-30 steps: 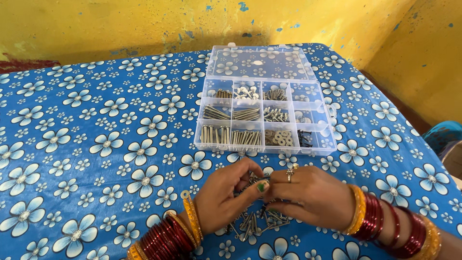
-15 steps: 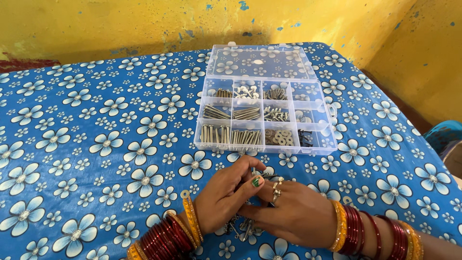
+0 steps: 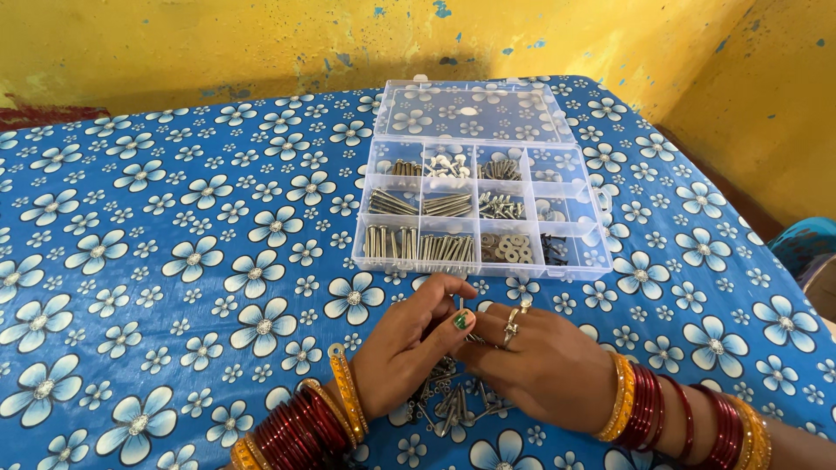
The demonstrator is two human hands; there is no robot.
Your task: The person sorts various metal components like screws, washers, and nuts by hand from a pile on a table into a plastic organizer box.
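A pile of loose metal screws (image 3: pixel 448 400) lies on the blue flowered tablecloth (image 3: pixel 174 261) near the front edge. My left hand (image 3: pixel 409 344) hovers over the pile with thumb and fingers pinched on a small screw that sticks up between them. My right hand (image 3: pixel 540 361) rests beside it, palm down, fingers bent over the pile and touching the left fingertips. Both wrists carry red and gold bangles. Beyond the hands stands a clear plastic organizer box (image 3: pixel 479 209), lid open, its compartments filled with sorted screws, bolts and washers.
The box's open lid (image 3: pixel 475 113) lies flat toward the yellow wall. The table's right edge runs diagonally at the right, with a blue object (image 3: pixel 805 244) beyond it. Bare cloth stretches across the left half.
My right hand slid left and lower over the pile, then spread a little. My left hand kept its pinch and rose slightly, the screw now showing between the fingertips.
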